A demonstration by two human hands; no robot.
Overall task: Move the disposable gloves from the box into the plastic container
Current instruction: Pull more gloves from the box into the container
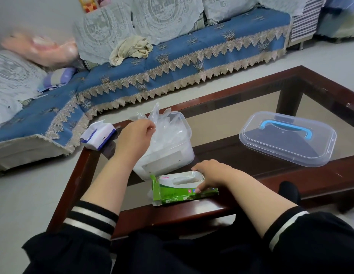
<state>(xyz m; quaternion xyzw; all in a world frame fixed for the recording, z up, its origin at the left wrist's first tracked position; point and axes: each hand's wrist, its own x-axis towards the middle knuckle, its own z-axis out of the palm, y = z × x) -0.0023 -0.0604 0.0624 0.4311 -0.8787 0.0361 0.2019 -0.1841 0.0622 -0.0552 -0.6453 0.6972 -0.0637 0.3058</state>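
A green and white glove box (180, 189) lies at the near edge of the table, its end flap open on the left. My right hand (208, 175) grips the box from above, fingers at its top slot and thumb on the front face. Behind it stands a clear plastic container (178, 149) with thin clear disposable gloves (161, 120) heaped in it and sticking out above the rim. My left hand (135, 135) pinches a clump of these gloves over the container's left side.
The container's clear lid (287, 139) with a blue handle lies on the right of the glass-topped wooden table (251, 175). A white and blue tissue pack (98, 136) sits at the table's far left corner. A blue sofa (152, 66) runs behind.
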